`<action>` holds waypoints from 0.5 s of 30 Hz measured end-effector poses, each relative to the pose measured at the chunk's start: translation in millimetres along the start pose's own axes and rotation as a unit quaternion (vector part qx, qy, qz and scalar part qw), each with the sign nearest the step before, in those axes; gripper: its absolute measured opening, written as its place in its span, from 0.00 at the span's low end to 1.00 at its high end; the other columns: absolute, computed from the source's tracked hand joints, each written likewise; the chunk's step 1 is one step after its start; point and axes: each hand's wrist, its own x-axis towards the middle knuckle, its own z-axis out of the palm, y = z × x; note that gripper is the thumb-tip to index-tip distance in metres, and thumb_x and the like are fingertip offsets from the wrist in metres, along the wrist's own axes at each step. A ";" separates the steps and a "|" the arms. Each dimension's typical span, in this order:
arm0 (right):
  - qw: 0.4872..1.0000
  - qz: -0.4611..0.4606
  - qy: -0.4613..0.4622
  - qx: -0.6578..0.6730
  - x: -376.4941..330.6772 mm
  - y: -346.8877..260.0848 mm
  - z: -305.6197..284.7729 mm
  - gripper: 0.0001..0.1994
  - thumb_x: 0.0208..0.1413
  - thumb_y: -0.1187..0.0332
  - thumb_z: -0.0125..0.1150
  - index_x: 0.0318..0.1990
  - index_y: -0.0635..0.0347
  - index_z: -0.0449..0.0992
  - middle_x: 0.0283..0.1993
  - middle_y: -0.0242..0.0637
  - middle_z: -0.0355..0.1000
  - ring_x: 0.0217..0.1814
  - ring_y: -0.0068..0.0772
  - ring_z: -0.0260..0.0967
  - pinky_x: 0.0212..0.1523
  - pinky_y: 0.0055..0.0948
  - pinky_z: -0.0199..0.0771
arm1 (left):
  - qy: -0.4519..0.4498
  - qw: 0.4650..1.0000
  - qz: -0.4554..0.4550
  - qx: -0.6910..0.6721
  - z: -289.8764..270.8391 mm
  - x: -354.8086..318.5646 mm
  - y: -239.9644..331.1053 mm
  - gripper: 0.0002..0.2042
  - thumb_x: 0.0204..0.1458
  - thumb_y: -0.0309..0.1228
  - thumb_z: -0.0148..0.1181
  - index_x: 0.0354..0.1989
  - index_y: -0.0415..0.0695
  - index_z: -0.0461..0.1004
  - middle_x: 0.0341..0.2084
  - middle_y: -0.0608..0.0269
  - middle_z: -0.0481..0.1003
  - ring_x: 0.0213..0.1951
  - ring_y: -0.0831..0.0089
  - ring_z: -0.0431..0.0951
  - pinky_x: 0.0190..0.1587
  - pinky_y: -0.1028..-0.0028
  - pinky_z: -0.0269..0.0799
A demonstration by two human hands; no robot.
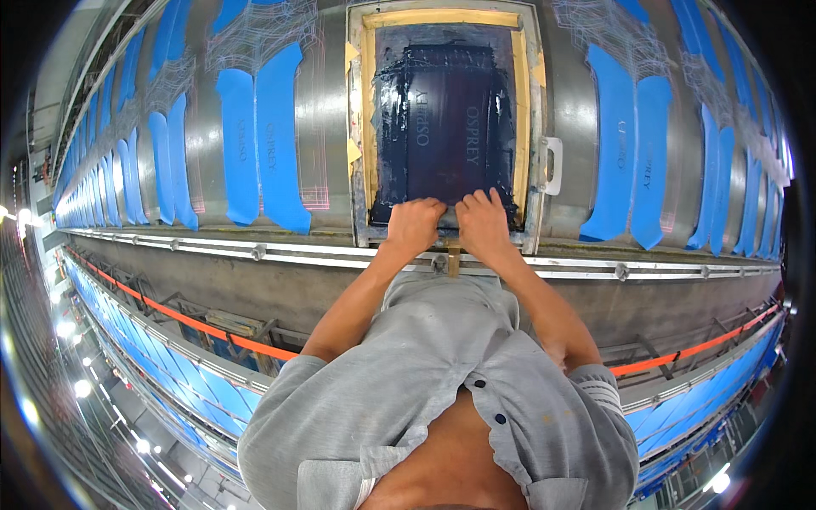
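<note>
A screen-printing frame with a pale, worn rim lies on the grey table before me. Dark blue ink coats its mesh, thick and glossy along the sides, and lettering shows through the middle. At the frame's near end, my left hand and my right hand are side by side, fingers curled over a dark, ink-covered bar that looks like a squeegee. My hands cover most of the bar, so its full shape is hidden.
Blue cut fabric pieces lie in pairs on the table left of the frame, with more blue pieces to its right. A white handle sits on the frame's right side. A metal rail runs along the table's near edge. Behind me is an orange bar.
</note>
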 end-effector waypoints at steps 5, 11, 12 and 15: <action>1.000 -0.002 -0.029 0.013 55.9 35.8 -14.6 0.07 0.44 0.69 0.62 0.31 0.58 0.82 0.34 0.41 0.79 0.43 0.45 0.76 0.49 0.50 0.74 | -0.125 0.989 -0.017 0.082 -32.2 67.7 -23.0 0.07 0.45 0.31 0.62 0.31 0.52 0.85 0.29 0.50 0.81 0.37 0.51 0.83 0.41 0.54 0.79; 0.998 0.053 -0.029 -0.011 220.7 131.0 -87.5 0.10 0.46 0.67 0.59 0.35 0.56 0.83 0.37 0.51 0.80 0.43 0.54 0.79 0.45 0.51 0.79 | -0.094 0.985 -0.020 0.140 -89.2 255.6 -65.1 0.16 0.44 0.30 0.61 0.44 0.54 0.84 0.36 0.48 0.82 0.42 0.50 0.83 0.42 0.52 0.79; 0.998 0.052 -0.020 -0.004 238.8 153.3 -86.4 0.11 0.46 0.68 0.58 0.37 0.55 0.83 0.39 0.51 0.80 0.44 0.56 0.79 0.46 0.52 0.78 | -0.103 0.987 -0.016 0.126 -101.4 278.6 -61.9 0.16 0.44 0.29 0.60 0.43 0.53 0.84 0.36 0.48 0.82 0.41 0.50 0.83 0.42 0.53 0.79; 0.998 0.062 -0.022 0.000 260.2 158.3 -96.1 0.12 0.46 0.69 0.57 0.39 0.55 0.82 0.40 0.50 0.80 0.45 0.57 0.79 0.45 0.53 0.78 | -0.061 0.990 -0.002 0.126 -97.5 292.3 -75.8 0.16 0.43 0.29 0.59 0.43 0.53 0.85 0.34 0.48 0.82 0.40 0.50 0.83 0.41 0.54 0.79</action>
